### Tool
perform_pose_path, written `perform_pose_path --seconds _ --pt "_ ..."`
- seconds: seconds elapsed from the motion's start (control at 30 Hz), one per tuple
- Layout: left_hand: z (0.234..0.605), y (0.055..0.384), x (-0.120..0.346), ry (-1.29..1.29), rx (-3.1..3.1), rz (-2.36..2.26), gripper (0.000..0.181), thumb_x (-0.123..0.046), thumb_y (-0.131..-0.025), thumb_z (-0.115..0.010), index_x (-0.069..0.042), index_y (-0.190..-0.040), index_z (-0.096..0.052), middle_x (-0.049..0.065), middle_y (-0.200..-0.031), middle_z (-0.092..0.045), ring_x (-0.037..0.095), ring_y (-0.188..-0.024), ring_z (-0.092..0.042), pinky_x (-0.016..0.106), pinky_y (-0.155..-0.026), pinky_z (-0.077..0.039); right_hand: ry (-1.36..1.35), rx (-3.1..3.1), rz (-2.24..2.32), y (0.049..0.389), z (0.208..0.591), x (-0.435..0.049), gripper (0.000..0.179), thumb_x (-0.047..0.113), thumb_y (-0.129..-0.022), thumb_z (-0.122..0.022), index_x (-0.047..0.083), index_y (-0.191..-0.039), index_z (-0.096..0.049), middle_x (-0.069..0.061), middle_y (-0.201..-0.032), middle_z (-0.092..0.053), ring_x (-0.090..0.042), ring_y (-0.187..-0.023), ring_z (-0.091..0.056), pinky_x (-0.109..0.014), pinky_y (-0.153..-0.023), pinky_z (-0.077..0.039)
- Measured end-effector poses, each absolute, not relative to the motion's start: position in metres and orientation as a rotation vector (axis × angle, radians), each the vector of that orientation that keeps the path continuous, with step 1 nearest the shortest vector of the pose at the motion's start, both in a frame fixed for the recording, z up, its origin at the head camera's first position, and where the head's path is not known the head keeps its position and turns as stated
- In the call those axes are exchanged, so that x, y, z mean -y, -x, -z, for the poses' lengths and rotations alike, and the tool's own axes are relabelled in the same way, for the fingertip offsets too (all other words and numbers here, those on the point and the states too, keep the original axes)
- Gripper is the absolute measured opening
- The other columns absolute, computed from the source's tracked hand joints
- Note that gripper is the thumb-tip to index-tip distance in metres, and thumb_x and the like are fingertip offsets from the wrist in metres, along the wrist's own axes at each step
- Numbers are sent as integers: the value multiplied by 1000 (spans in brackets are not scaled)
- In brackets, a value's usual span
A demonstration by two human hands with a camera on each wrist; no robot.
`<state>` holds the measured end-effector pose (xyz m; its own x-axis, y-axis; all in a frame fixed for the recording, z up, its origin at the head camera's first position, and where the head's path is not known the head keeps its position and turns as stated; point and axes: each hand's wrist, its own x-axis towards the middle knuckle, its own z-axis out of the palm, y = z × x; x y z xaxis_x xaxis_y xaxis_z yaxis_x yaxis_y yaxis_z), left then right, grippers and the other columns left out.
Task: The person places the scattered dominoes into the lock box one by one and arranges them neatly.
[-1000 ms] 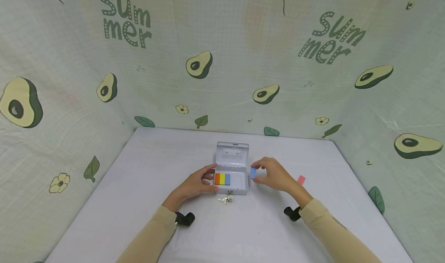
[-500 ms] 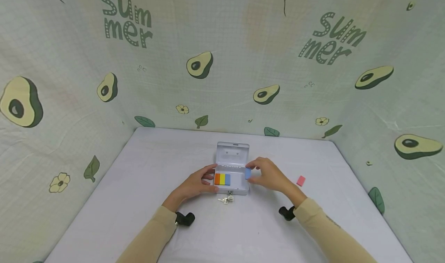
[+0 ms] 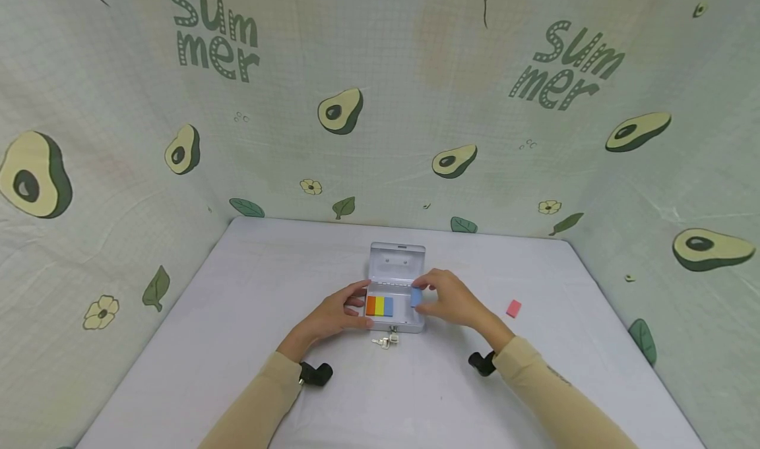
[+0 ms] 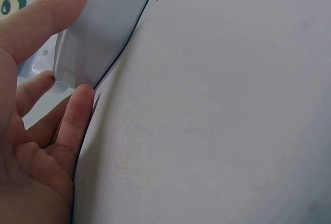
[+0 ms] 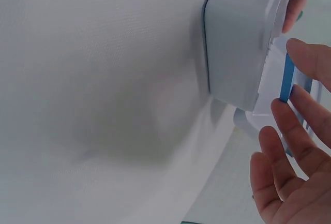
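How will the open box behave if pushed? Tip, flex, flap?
The box is probably stiff: it looks straight-sided, with no visible dent where the left hand touches it. Tipping seems unlikely, since it sits low and flat on the table. The open lid may swing, as it's hinged on the far side.
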<state>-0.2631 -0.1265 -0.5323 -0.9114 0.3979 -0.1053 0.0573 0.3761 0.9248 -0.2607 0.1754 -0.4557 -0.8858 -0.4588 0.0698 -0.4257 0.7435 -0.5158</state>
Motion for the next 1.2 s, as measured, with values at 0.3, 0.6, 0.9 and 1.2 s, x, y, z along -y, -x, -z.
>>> perform_pose_path --seconds 0.3,0.6,0.9,1.2 --pt "533 263 127 -400 -2327 -1547 92 -32 -84 -93 -27 -162 -45 3 -156 -54 23 -122 -62 44 -106 -54 702 -2862 835 261 457 -168 40 18 -88 -89 10 -125 -75 -1 -115 -71 -30 -112 -64 -44 -97 -56" --pt "532 262 127 -398 -2326 -1528 93 -36 -84 -93 -27 -163 -44 8 -145 -60 24 -119 -63 44 -104 -56 725 -2861 821 262 461 -165 40 18 -88 -88 10 -125 -75 -1 -117 -71 -26 -109 -64 -42 -95 -56" --pt "531 261 126 -373 -2329 -1547 91 -34 -84 -93 -27 -162 -46 7 -145 -60 23 -118 -62 47 -106 -54 755 -2856 821 263 464 -163 41 16 -87 -89 7 -125 -75 -2 -116 -72 -27 -108 -65 -43 -95 -57" --pt "530 260 126 -363 -2329 -1544 90 -32 -85 -92 -27 -162 -45 8 -144 -60 23 -117 -62 46 -105 -55 740 -2860 788 266 468 -160 41 18 -87 -89 9 -124 -76 -1 -115 -72 -23 -107 -64 -40 -94 -56"
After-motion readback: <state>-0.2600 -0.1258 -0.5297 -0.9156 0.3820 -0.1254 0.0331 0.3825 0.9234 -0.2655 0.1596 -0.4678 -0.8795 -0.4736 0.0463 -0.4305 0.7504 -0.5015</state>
